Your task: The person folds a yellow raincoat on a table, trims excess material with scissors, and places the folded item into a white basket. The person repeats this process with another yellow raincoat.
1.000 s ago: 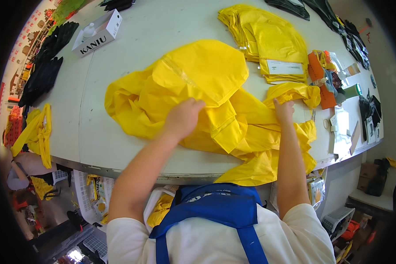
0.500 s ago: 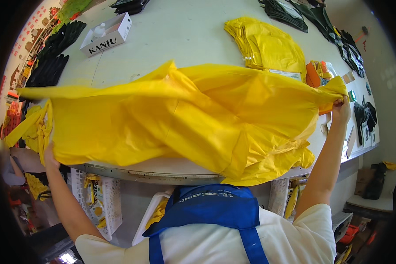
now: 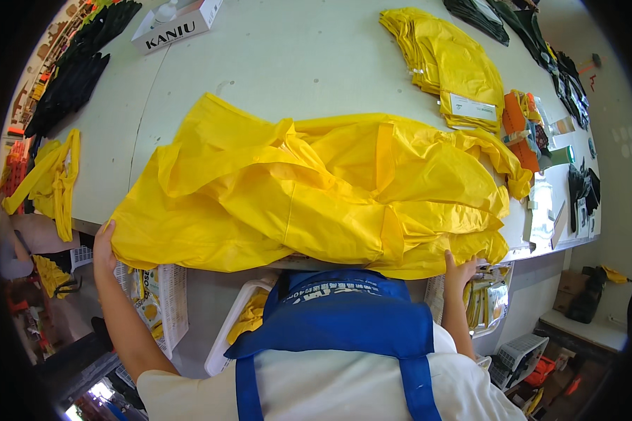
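Note:
A large yellow raincoat [image 3: 260, 203] lies crumpled across the near part of the table, its front edge hanging over the rim. At its lower left corner my left hand [image 3: 104, 249] is closed on the fabric, with the thumb on top. A narrow sleeve-like piece of the coat trails to the right, next to the orange box. My right hand [image 3: 459, 270] is at the coat's near right edge, thumb and fingers apart. Part of that hand's contact with the fabric is hard to make out.
A stack of folded yellow garments [image 3: 456, 67] lies at the back right, beside an orange box [image 3: 521, 130] of small items. Black garments [image 3: 67, 91] and a white box [image 3: 179, 27] stand far left. White baskets [image 3: 178, 302] sit under the table edge.
My right hand has let go of the coat's right end and come down to its near edge. The coat has settled on the table, its left end drawn rightward with my left hand.

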A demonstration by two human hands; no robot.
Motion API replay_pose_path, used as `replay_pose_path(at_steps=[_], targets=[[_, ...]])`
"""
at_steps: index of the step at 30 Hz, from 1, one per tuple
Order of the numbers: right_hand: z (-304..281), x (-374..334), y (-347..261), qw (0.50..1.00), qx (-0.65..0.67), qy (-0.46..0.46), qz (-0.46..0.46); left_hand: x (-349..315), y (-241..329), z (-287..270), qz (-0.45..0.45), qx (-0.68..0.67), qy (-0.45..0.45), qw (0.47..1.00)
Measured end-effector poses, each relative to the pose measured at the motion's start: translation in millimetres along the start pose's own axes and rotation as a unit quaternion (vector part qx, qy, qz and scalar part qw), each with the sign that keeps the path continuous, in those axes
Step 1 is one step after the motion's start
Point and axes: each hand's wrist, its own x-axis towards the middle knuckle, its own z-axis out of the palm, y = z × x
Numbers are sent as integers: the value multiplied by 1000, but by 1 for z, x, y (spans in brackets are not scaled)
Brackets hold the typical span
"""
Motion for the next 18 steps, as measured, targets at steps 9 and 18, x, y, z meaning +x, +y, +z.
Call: replay_pose_path(at_steps=[9,18], targets=[[6,-2,-160,905,129,-319,-249,-48,50,252,510,384,-117,761],[-38,-11,-133,843,12,-438,-312,-66,21,230,226,537,-375,722]])
